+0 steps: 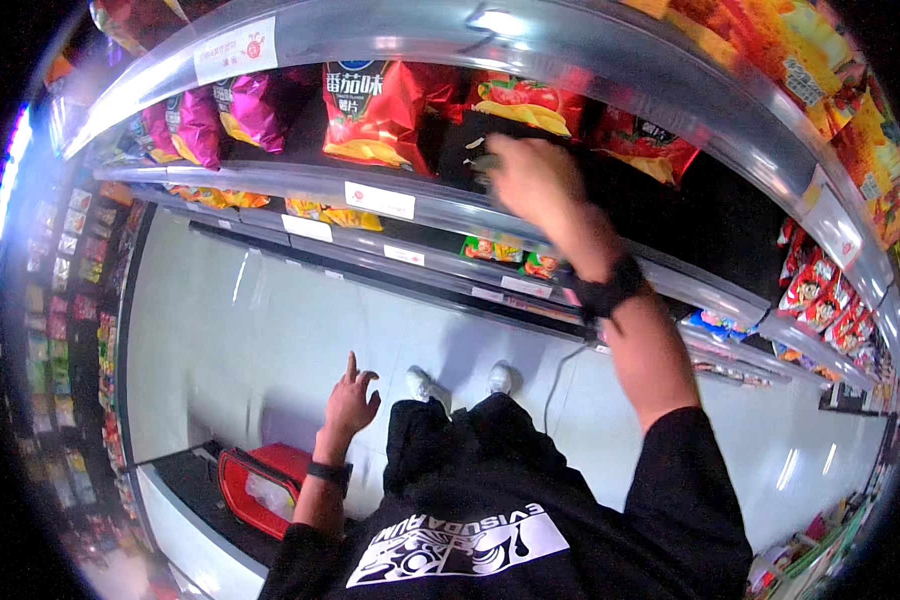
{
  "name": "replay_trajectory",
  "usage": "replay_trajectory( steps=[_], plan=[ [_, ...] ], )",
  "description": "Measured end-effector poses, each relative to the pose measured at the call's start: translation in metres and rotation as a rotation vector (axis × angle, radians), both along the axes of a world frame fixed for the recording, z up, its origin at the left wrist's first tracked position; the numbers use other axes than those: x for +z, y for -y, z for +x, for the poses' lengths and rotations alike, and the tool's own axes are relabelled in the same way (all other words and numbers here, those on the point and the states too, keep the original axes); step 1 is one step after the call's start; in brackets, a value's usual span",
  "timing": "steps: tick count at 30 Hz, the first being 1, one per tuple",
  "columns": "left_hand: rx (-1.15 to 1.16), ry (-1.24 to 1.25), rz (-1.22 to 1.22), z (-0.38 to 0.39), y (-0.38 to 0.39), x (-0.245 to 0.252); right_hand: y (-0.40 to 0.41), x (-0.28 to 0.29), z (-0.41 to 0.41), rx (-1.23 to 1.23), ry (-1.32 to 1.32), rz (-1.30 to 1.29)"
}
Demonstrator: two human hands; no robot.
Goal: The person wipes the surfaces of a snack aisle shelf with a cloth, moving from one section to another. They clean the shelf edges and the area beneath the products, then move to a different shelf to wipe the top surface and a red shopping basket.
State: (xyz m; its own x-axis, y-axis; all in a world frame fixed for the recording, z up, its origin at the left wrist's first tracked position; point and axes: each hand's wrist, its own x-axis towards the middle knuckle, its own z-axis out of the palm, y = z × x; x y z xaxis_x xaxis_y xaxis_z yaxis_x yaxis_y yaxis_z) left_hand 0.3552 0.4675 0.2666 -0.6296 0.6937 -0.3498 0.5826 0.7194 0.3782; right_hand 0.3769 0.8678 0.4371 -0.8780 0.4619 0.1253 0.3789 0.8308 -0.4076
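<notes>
My right hand [531, 178] reaches over the clear front rail [487, 217] of a shelf. Its fingers are curled and blurred, and I cannot tell whether they hold something. Just left of it stands a red bag of tomato-flavour potato chips [371, 112]. Behind it is another red chip bag [521, 101], with a picture of a tomato and chips. A darker red chip bag [649, 146] leans farther right. My left hand [351, 401] hangs low over the floor with its fingers apart and nothing in it.
Purple snack bags [251, 112] stand at the shelf's left. Lower shelf edges carry white price labels [379, 200]. A red shopping basket [259, 491] with clear plastic inside is at my left, by a low white-fronted ledge [195, 525]. A dark cable [559, 382] runs beside my right foot.
</notes>
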Motion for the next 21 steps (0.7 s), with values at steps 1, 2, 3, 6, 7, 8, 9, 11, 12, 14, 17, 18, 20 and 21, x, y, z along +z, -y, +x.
replay_trajectory(
  steps=[1, 2, 3, 6, 7, 8, 9, 11, 12, 14, 17, 18, 20, 21],
  plan=[
    [0.019, 0.02, 0.031, -0.003, 0.009, -0.006, -0.008, 0.001, 0.016, -0.04, 0.03, -0.04],
    [0.06, 0.033, 0.063, -0.004, 0.021, -0.012, -0.016, 0.001, 0.029, -0.11, 0.027, -0.07],
    [0.096, 0.052, 0.099, -0.007, 0.034, -0.021, -0.023, 0.0, 0.042, -0.186, 0.027, -0.095],
    [0.152, 0.037, 0.113, -0.009, 0.066, -0.04, -0.029, 0.0, 0.041, -0.264, 0.054, 0.168],
    [0.174, 0.043, 0.138, -0.009, 0.08, -0.051, -0.024, -0.002, 0.033, -0.337, 0.121, 0.244],
    [0.177, 0.083, 0.13, -0.011, 0.09, -0.062, -0.028, -0.013, 0.024, -0.323, 0.027, 0.322],
    [0.194, 0.125, 0.125, -0.007, 0.098, -0.075, -0.031, -0.015, 0.012, -0.294, 0.055, 0.318],
    [0.148, 0.155, 0.164, 0.0, 0.111, -0.089, -0.024, -0.012, 0.005, -0.337, 0.085, 0.326],
    [0.177, 0.228, 0.145, 0.0, 0.117, -0.097, -0.023, -0.015, 0.011, -0.34, 0.095, 0.343],
    [0.215, 0.309, 0.145, -0.002, 0.126, -0.115, -0.023, -0.022, 0.031, -0.244, -0.029, 0.3],
    [0.05, 0.316, 0.036, -0.015, 0.136, -0.135, -0.015, -0.011, 0.035, -0.09, -0.022, 0.258],
    [0.01, 0.317, 0.01, -0.022, 0.134, -0.135, -0.013, -0.007, 0.031, -0.089, -0.022, 0.266],
    [-0.055, 0.324, 0.014, -0.036, 0.131, -0.134, -0.01, 0.003, 0.013, 0.016, 0.054, 0.467],
    [-0.052, 0.288, 0.04, -0.042, 0.131, -0.131, -0.006, 0.006, 0.003, 0.069, 0.089, 0.562]
  ],
)
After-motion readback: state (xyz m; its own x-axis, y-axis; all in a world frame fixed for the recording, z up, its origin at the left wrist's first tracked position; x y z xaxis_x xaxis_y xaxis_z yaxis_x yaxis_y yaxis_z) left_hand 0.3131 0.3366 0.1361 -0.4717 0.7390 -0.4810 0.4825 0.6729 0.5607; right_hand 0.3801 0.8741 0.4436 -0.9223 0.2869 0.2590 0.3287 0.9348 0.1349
